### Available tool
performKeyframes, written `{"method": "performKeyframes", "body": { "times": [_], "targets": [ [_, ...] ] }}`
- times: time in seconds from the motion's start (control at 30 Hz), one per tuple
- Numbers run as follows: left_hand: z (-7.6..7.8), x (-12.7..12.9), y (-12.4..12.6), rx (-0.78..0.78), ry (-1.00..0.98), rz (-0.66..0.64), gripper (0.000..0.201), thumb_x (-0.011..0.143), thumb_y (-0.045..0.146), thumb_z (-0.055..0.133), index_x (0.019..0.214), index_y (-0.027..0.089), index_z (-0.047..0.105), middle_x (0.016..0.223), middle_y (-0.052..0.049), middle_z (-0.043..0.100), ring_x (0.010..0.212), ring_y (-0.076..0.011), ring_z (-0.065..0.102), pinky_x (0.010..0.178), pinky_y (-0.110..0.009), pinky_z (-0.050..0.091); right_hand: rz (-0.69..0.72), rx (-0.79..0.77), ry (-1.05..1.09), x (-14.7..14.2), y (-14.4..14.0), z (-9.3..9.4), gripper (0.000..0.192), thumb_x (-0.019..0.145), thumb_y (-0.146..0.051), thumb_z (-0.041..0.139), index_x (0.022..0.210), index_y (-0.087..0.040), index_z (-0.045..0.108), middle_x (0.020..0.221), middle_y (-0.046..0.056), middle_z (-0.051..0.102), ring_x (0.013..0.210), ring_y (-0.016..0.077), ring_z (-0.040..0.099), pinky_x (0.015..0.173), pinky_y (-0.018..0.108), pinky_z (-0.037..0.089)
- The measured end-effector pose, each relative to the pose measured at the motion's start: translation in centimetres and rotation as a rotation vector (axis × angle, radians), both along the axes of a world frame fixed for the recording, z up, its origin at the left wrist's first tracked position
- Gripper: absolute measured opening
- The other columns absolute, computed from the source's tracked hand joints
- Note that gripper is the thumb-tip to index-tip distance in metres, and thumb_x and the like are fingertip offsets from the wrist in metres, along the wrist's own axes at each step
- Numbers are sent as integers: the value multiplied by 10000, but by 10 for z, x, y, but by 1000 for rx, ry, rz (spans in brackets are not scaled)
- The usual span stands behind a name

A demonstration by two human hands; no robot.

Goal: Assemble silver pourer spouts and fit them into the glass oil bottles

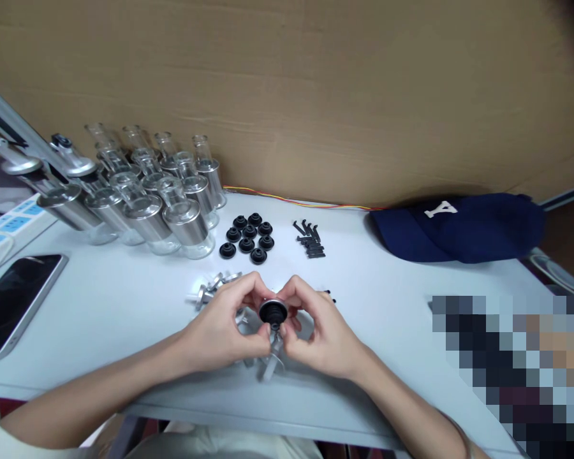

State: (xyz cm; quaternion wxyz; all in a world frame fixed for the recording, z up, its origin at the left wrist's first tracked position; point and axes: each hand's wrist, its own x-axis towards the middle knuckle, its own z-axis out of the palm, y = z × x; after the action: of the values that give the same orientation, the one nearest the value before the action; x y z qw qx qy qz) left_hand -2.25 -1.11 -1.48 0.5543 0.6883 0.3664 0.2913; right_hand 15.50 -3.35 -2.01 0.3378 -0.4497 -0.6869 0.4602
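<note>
While both my hands pinch it, the black cap (273, 311) sits centred between left hand (222, 328) and right hand (318, 331), stem pointing down toward me.

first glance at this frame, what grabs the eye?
The two hands, left hand and right hand, meet at the table's near middle, pinching a small black cap on a metal part. Behind-left stands a cluster of glass bottles with silver collars. A navy cap lies at right against the cardboard wall.

One head-worn camera looks forward and down, close over the white table (124, 299), seemingly seated.
</note>
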Motion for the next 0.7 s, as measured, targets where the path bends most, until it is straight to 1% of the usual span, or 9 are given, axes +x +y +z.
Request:
{"method": "performKeyframes", "body": {
  "times": [0.3, 0.4, 0.47, 0.57, 0.63, 0.7],
  "targets": [
    [-3, -2, 0, 78, 20, -5, 177, 682, 178, 584, 841, 184, 505, 752, 16, 529, 696, -122, 497, 666, -250, 437, -4, 38, -30, 0, -1, 0, 173, 647, -180, 522, 786, -226, 430, 591, -45, 524, 524, 104, 439, 500, 222, 392],
    [-3, -2, 1, 113, 33, -6, 171, 690, 178, 597, 844, 179, 522, 760, 14, 531, 693, -122, 511, 655, -245, 447, -2, 47, -23, 0, 0, -1, 180, 658, -176, 526, 805, -223, 432, 599, -43, 530, 523, 106, 451, 509, 230, 402],
    [-3, -2, 3, 139, 21, -5, 185, 706, 180, 606, 883, 173, 552, 788, 4, 541, 706, -126, 537, 661, -247, 469, 0, 53, 4, 2, 0, -2, 184, 676, -175, 536, 820, -223, 432, 613, -41, 542, 532, 109, 469, 522, 235, 414],
    [-4, -1, 4, 177, -40, 20, 225, 753, 171, 603, 977, 170, 586, 856, -18, 556, 770, -137, 589, 717, -256, 511, -4, 90, 36, 5, 1, -2, 168, 741, -164, 517, 887, -221, 456, 695, -19, 588, 598, 123, 528, 584, 253, 450],
    [-5, -1, 5, 214, -92, 58, 240, 781, 160, 610, 1020, 177, 591, 895, -27, 567, 821, -139, 606, 763, -254, 523, -21, 159, 20, 8, 2, -1, 196, 775, -149, 504, 955, -222, 481, 805, 11, 625, 695, 141, 572, 659, 278, 471],
    [-6, -1, 5, 261, -136, 95, 242, 796, 149, 631, 1033, 186, 595, 920, -28, 583, 846, -131, 609, 779, -236, 522, -40, 248, 7, 10, 3, 0, 235, 787, -151, 528, 1008, -225, 499, 922, 39, 639, 811, 164, 595, 723, 299, 479]
  ]
}}
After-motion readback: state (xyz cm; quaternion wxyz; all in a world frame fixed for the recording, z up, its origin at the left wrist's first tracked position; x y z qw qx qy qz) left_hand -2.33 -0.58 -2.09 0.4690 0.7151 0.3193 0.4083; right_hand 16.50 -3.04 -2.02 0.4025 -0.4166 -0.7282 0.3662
